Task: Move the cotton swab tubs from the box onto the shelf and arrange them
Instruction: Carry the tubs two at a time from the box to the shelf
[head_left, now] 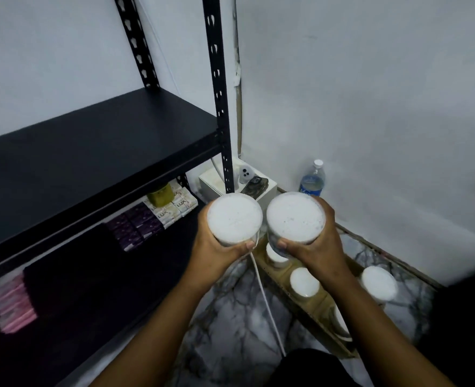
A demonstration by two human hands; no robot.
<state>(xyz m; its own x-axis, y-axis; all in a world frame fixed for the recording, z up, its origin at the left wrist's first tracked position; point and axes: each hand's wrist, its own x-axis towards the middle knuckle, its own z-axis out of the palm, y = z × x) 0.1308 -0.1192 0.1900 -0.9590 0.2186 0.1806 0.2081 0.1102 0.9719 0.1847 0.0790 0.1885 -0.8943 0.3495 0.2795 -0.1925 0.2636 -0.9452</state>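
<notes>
We hold two cotton swab tubs up side by side above the marbled floor [230, 331], one in each hand. Our left hand [219, 255] wraps its grip around the left tub [234, 219], thumb curled across the near side; our right hand [318, 252] is clamped the same way on the right tub [295, 217], thumb pressed to the near wall. The two tubs stand upright, just beside each other, white swab tips showing through their clear tops.

Below our right forearm lies the open cardboard box [311, 303], set on the floor along the wall, with more tubs [304, 282] standing inside it; another tub [378, 283] shows past the forearm, and we cannot tell whether it is in the box or beside it. A thin white cord [267, 300] runs across the floor between our arms.

To the left stands the black metal shelf [91, 152], its upper board bare and dark. On the lower board lie pink packs [12, 305], purple packs [135, 224] and white LUX soap boxes [174, 206].

Farther back, in the corner, a small white box [211, 182] sits by the shelf post, and a capped water bottle [313, 178] stands against the wall.
</notes>
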